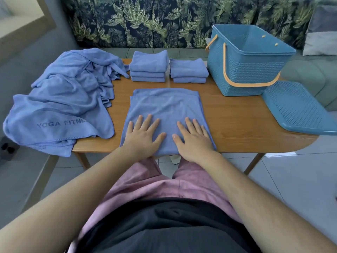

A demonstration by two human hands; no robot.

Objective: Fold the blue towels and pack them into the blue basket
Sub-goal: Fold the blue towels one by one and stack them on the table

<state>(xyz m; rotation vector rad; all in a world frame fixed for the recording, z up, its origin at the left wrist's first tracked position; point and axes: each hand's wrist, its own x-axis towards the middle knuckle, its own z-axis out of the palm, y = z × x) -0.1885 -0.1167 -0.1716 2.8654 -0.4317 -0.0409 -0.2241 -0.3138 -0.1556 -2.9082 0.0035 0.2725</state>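
Both hands' spread fingers [145, 123] press flat on the half-folded blue towel [164, 106]

1. Our left hand [142, 136] and right hand [194, 140] rest on the half-folded blue cloth towel [164, 105] at the wooden table's [237, 123] near edge.
2. Behind it, a left stack of folded blue towels [148, 67] sits beside a right stack of folded blue towels [188, 71].
3. Left, a rumpled blue towel heap [63, 99]; right, a blue plastic basket [246, 72], its blue perforated lid [299, 108] in front.

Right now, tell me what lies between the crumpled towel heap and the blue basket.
The head view shows two folded-towel stacks there, the left stack and the right stack, between the crumpled heap and the blue basket.
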